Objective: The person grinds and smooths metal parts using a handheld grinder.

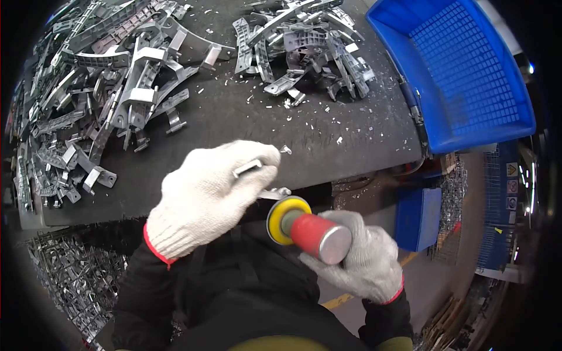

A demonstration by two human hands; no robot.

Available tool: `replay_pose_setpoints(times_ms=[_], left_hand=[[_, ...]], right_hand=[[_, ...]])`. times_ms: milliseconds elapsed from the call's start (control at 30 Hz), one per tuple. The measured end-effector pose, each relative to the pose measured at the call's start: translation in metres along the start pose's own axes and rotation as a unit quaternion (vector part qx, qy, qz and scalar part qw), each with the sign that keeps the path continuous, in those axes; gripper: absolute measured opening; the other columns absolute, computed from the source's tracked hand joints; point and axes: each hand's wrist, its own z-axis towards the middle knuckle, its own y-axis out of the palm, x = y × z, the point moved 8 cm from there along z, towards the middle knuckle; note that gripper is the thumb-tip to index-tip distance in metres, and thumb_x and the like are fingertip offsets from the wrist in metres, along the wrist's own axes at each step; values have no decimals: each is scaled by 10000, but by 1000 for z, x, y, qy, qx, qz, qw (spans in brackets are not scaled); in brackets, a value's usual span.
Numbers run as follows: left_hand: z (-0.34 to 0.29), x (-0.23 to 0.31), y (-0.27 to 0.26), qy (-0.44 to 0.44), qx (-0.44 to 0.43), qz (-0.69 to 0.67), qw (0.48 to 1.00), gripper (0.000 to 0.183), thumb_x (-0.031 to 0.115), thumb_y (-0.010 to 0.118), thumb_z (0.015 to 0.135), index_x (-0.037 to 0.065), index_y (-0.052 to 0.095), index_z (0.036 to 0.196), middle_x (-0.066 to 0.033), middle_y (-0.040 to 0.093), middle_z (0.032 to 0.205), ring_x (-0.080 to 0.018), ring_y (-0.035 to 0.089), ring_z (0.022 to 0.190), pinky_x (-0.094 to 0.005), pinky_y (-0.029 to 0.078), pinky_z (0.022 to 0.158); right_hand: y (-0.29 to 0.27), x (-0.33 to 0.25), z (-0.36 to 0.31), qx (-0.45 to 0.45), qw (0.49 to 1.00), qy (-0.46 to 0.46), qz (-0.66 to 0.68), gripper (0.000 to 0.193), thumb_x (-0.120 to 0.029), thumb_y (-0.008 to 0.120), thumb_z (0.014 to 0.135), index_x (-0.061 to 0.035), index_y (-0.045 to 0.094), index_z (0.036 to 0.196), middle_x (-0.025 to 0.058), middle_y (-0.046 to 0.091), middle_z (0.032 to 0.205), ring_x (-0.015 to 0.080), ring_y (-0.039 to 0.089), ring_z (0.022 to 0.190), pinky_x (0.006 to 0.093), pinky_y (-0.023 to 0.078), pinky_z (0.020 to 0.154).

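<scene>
My left hand [211, 196], in a white knit glove, is closed around a silver metal bracket [275, 193]. Part of the bracket shows between thumb and fingers, and one end sticks out to the right; the glove covers the rest. My right hand [369, 254], gloved too, grips a small disc sander [319, 237] with a red body and a yellow backing pad. The sander's disc faces the bracket's protruding end and is very close to it; I cannot tell whether they touch. Both hands are over the near edge of the dark worktable [234, 123].
A big heap of silver metal brackets [111, 88] covers the table's left side, with a smaller pile [304, 47] at the far middle. Metal scraps lie scattered between. An empty blue crate [468, 70] tilts at the right edge. Below are a blue bin [418, 219] and a wire basket of parts [73, 286].
</scene>
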Motion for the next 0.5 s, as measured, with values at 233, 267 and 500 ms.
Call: replay_pose_setpoints(times_ms=[233, 267, 500], left_hand=[[-5, 15, 4, 119, 5, 88, 989, 147, 38, 684, 937, 5, 711, 1078, -133, 745, 994, -209, 737, 874, -291, 563, 787], [-5, 16, 3, 120, 1, 95, 988, 146, 41, 690, 932, 11, 712, 1073, -133, 742, 992, -218, 738, 867, -294, 563, 777], [-11, 7, 0, 130, 3, 115, 985, 167, 67, 698, 929, 32, 707, 1091, -138, 743, 1003, -243, 751, 875, -311, 572, 767]], right_hand=[[7, 4, 32, -98, 995, 14, -4, 600, -502, 823, 812, -67, 586, 1151, 116, 708, 754, 330, 717, 611, 437, 573, 539], [7, 4, 31, -94, 995, 19, -9, 607, -506, 826, 805, -71, 588, 1154, 119, 711, 760, 336, 717, 613, 452, 568, 537], [3, 12, 10, -120, 989, 78, -32, 593, -459, 821, 826, -71, 578, 1202, 129, 763, 870, 301, 765, 706, 416, 633, 651]])
